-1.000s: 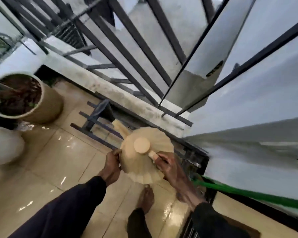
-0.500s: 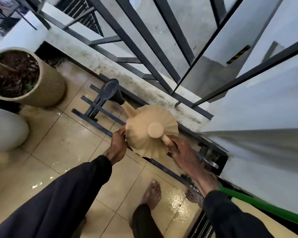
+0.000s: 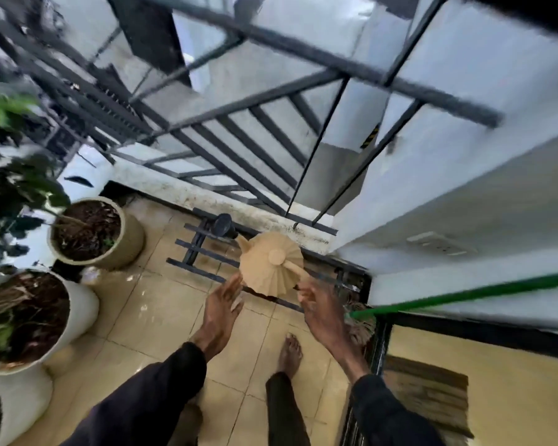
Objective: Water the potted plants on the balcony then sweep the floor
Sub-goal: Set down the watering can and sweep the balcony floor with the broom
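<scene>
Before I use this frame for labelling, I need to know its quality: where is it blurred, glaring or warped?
Head view: motion blur smears the leaves at left and the railing bars above; wide-angle bending curves the green pole and walls; wet floor tiles show soft glare; the watering can and both hands, left hand, right hand, stay fairly sharp.

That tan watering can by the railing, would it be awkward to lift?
The watering can looks like rigid ridged plastic, so probably stiff and easy to grip. Its long spout with a dark rose would likely pull it forward. Weight depends on water inside, which isn't visible.
</scene>
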